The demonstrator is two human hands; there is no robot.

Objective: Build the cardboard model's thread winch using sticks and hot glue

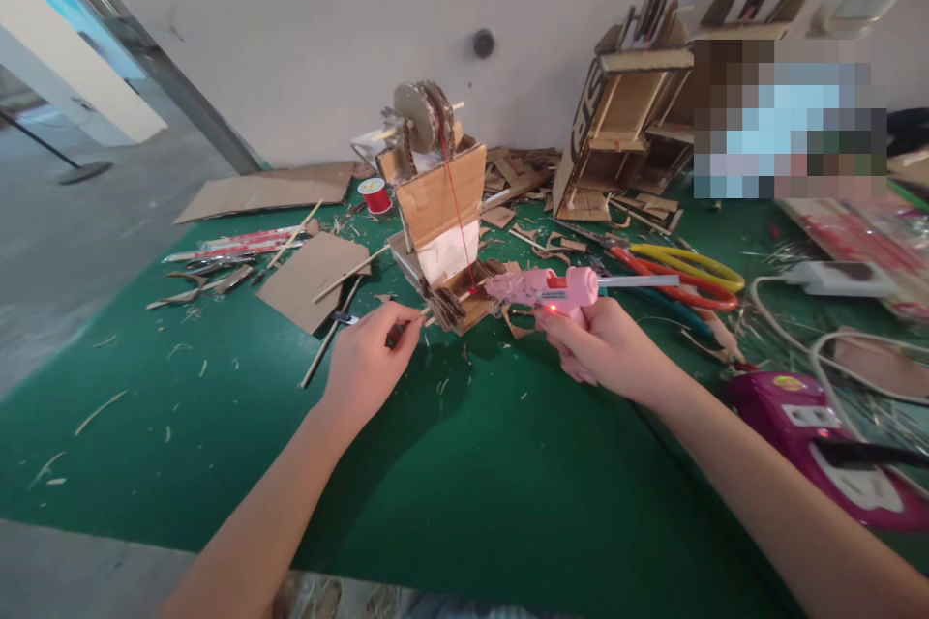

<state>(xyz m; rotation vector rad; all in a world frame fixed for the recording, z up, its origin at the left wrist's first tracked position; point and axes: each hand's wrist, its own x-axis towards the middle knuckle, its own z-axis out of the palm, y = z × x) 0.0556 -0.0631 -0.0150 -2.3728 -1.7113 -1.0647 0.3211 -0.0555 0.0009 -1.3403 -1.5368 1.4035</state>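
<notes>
A cardboard model (440, 203) with a round wheel on top and a red thread running down its front stands on the green mat (464, 464). My right hand (599, 343) is closed around a pink glue gun (544, 290). Its nozzle points left at the model's base and a red light glows on it. My left hand (370, 353) pinches a thin wooden stick (417, 316) that reaches the small cardboard wheel at the model's lower front.
Cardboard sheets and sticks lie left of the model, beside a red thread spool (375, 195). Scissors with yellow and red handles (682, 273) lie to the right. A larger cardboard structure (628, 131) stands behind. A purple device (820, 445) and white cables sit at the right edge.
</notes>
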